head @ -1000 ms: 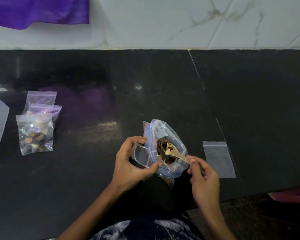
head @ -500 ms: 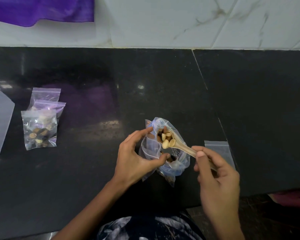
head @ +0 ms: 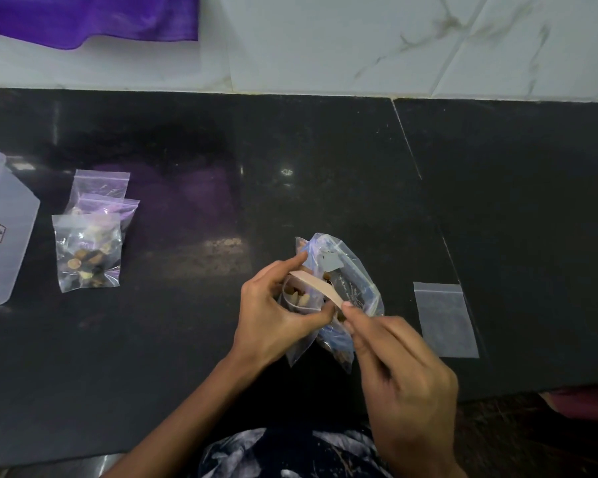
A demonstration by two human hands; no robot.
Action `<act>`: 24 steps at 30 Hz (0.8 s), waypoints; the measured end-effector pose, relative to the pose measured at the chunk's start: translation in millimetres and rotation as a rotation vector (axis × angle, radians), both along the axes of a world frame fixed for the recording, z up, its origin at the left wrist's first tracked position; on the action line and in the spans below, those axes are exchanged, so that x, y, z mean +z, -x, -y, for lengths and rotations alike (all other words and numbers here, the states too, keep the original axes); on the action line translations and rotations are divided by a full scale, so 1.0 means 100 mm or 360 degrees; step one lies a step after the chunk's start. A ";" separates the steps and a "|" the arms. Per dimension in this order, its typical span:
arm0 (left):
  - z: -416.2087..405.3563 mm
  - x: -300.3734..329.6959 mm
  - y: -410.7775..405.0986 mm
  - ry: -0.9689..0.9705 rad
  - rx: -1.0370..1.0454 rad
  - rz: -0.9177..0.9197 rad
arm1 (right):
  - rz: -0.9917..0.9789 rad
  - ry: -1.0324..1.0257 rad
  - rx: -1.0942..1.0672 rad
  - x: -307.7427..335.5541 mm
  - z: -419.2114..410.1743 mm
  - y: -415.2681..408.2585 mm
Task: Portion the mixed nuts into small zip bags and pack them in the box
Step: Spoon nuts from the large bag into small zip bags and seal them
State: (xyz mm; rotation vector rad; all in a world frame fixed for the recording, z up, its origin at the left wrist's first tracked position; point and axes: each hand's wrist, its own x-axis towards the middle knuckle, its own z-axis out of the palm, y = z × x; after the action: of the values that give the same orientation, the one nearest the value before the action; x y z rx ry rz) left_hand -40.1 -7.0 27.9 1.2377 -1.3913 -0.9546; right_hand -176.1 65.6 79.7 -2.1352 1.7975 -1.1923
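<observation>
Spoon in right hand, tipped into small bag

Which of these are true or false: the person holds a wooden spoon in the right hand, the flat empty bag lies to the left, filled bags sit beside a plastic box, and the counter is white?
1. The right hand holds the wooden spoon. True.
2. The empty zip bag lies left of the hands. False: it lies to their right.
3. Filled small bags sit beside the plastic box. True.
4. The counter is white. False: it is dark; the wall behind is pale.
5. The left hand rests flat on the counter. False: it holds a small bag open.
</observation>
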 end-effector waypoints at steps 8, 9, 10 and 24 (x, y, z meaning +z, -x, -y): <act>-0.01 -0.10 0.03 0.0141 -0.0009 -0.0013 | 0.0205 0.0004 -0.0008 0.05 0.01 0.04; -0.02 -0.13 0.03 0.0161 -0.0017 0.0014 | 0.0296 0.0006 -0.0055 0.07 0.03 0.07; -0.02 -0.15 0.04 0.0188 -0.0030 0.0038 | 0.0357 -0.0002 -0.0131 0.09 0.06 0.11; -0.08 -0.36 -0.06 0.0344 -0.0122 0.0157 | -0.0039 -0.0613 -0.0043 -0.39 0.36 0.29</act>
State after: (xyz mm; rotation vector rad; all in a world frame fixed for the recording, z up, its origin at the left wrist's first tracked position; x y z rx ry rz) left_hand -33.7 0.6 -7.7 1.0874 -1.5847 -0.7804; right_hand -204.8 29.6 40.9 -1.9162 1.8866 -0.7481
